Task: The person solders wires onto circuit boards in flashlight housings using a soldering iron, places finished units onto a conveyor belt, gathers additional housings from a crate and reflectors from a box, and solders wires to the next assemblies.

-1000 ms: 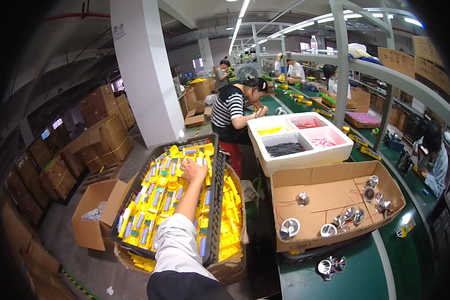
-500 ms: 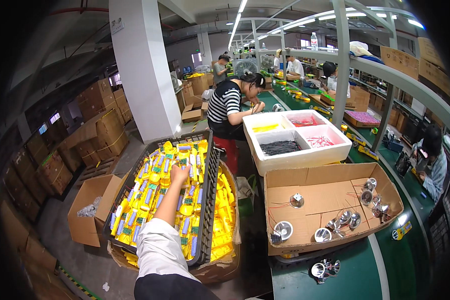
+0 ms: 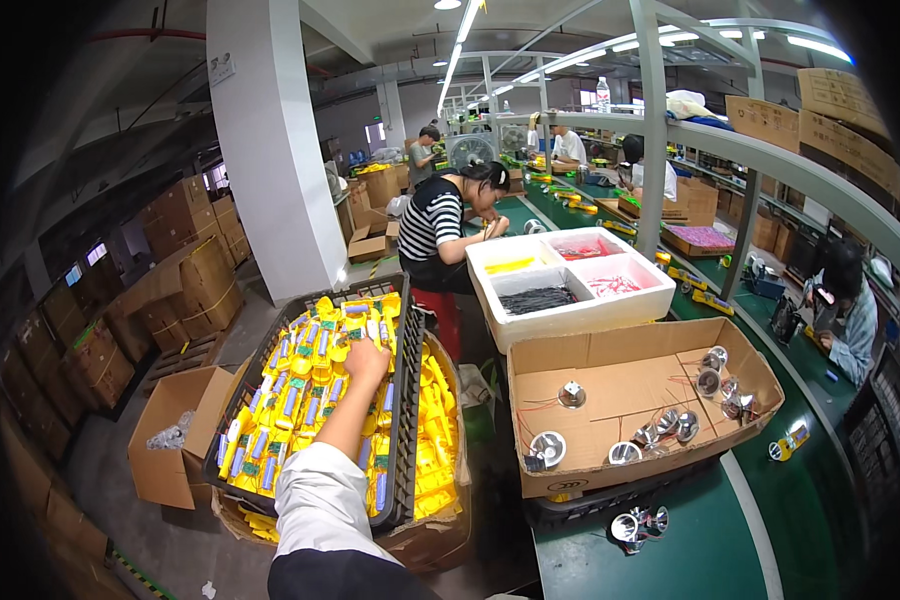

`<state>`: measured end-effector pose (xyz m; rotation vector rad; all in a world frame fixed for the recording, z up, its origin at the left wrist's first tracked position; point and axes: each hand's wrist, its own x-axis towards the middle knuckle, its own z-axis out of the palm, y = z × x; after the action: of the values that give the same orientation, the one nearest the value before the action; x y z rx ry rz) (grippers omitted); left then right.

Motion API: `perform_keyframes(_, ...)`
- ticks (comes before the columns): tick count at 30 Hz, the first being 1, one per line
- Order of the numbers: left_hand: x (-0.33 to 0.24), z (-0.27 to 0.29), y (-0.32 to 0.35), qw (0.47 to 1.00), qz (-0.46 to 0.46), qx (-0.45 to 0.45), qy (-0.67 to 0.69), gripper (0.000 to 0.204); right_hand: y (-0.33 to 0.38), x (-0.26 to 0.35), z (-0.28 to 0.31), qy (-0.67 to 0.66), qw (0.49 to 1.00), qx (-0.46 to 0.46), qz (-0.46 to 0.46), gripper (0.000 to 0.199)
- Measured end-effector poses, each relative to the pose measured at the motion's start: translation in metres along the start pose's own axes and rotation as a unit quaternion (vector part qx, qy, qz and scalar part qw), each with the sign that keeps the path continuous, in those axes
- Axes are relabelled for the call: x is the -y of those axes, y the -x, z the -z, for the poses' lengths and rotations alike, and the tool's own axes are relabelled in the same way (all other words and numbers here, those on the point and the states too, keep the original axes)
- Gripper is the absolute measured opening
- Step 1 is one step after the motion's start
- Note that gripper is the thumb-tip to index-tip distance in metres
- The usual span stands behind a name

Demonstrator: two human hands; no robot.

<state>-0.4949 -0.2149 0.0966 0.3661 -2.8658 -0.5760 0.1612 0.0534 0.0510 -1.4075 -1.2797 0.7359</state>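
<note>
My left hand [image 3: 368, 360] reaches forward over a black plastic crate [image 3: 407, 400], its fingers curled down among yellow plastic housings [image 3: 295, 385]. What the fingertips grip is hidden behind the hand. Blue-purple cylindrical cells and small green circuit boards sit in many of the housings, which lie in rows. The crate rests on a cardboard box [image 3: 440, 545] holding more yellow plastic parts [image 3: 432, 440]. My right hand does not show.
A shallow cardboard box [image 3: 610, 398] with shiny reflector cups [image 3: 548, 448] and thin wires stands at right. Behind it sits a white foam box [image 3: 580, 312] with sorted wires in compartments. A co-worker in stripes [image 3: 435, 220] sits beyond. An open carton [image 3: 160, 475] stands left.
My view has shifted, so the boxes sit farther left in the picture. Against the crate, my left hand has moved slightly right, its fingers still among the yellow housings.
</note>
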Motion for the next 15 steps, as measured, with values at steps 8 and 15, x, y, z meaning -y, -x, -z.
perform_keyframes(8,-0.009,-0.023,0.000,0.996,-0.038,-0.079,-0.028,0.030,-0.004,-0.011,0.006,0.098,0.993,0.043,-0.046,0.014)
perform_keyframes(15,-0.004,-0.002,0.027,0.960,-0.204,-0.186,0.051,0.033,-0.010,-0.010,0.019,0.274,0.959,0.066,0.022,0.017)
